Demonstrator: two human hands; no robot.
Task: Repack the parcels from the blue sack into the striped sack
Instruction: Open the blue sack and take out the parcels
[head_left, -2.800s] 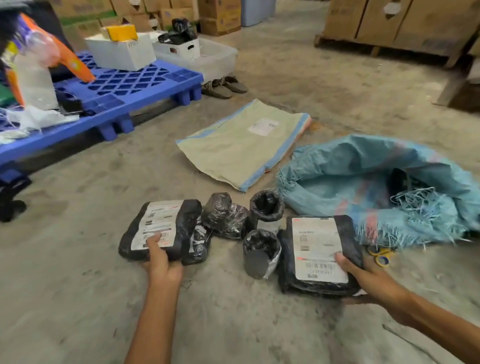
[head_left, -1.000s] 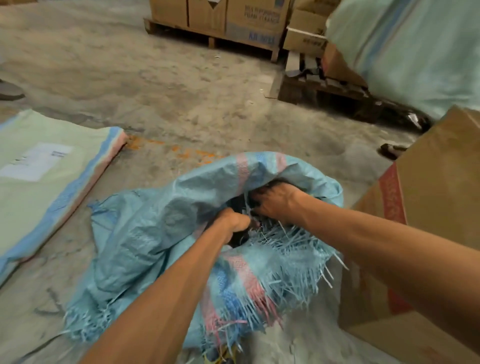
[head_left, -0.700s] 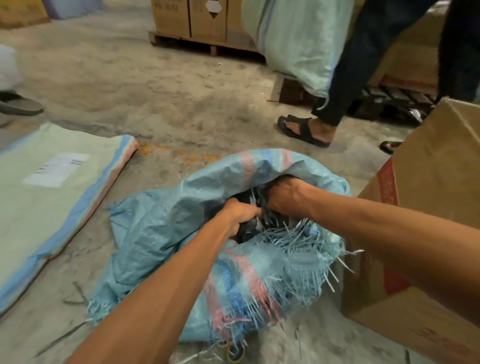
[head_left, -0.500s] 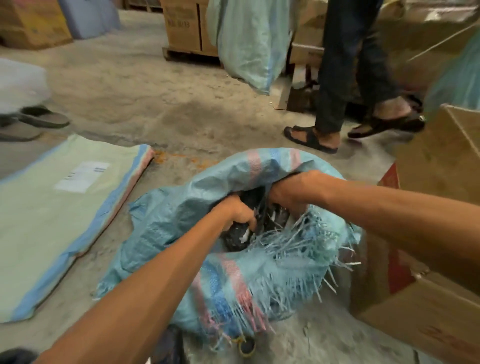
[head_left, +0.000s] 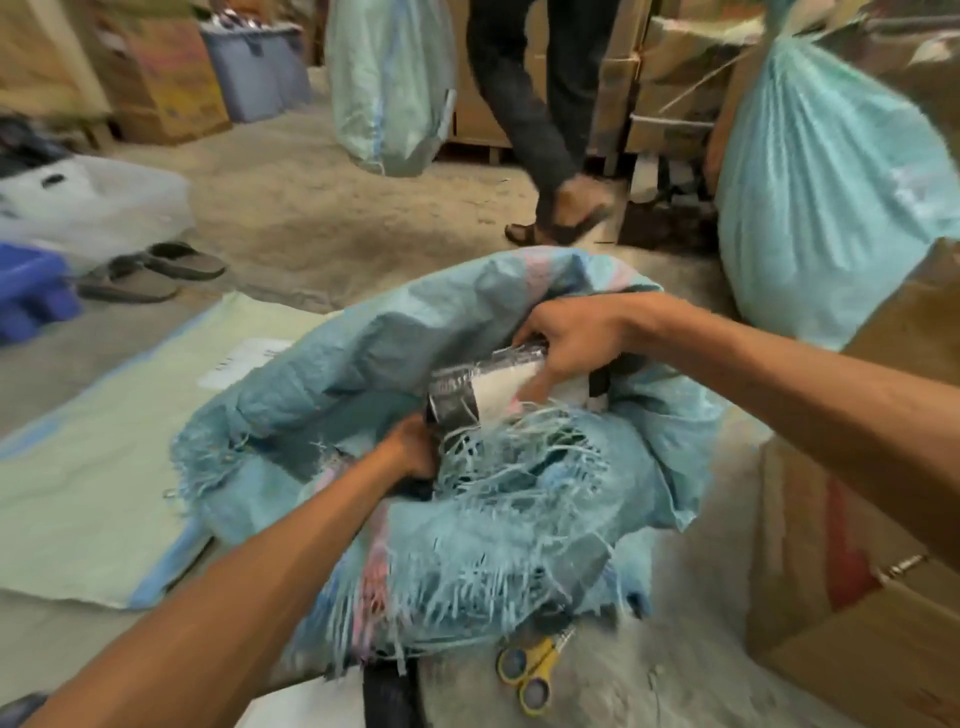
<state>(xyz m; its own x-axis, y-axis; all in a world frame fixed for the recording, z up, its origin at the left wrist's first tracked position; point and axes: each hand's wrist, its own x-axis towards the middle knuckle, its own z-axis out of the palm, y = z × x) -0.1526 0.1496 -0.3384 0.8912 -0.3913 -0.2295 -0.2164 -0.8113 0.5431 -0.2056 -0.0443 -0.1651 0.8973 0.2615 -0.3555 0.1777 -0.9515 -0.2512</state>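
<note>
Moved since a moment ago: right hand (head_left: 566, 343) is up out of the blue sack (head_left: 363, 374) with a parcel (head_left: 467, 395) now showing, where before both hands were buried in the mouth. The passer-by's legs (head_left: 535, 130) have stepped along too.
Parcel location: half out of the sack, over the frayed rim, white label facing up, nowhere near the striped sack (head_left: 104, 467) yet.
Right hand grip: fingers wrapped over the parcel's far end and holding it; the thumb side is hidden.
Left hand (head_left: 410, 452) grip: curled tight at the rim just below the parcel's near corner. Can't tell if it's got the parcel, another one underneath, or just cloth.
Striped sack: lying flat on the floor to the left, mouth not opened, one edge tucked under the blue sack.
How it'll handle: looks like black film wrapped over something boxy, so probably light-ish and fairly firm. That film is glossy and likely slippery, and the loose fringe could snag it.
Where to grab: my guess is to clamp across the short ends or wrap round the middle, not pinch the label.
Nearby: yellow scissors (head_left: 530, 670) on the floor by the sack, cardboard box (head_left: 857, 519) on the right.
</note>
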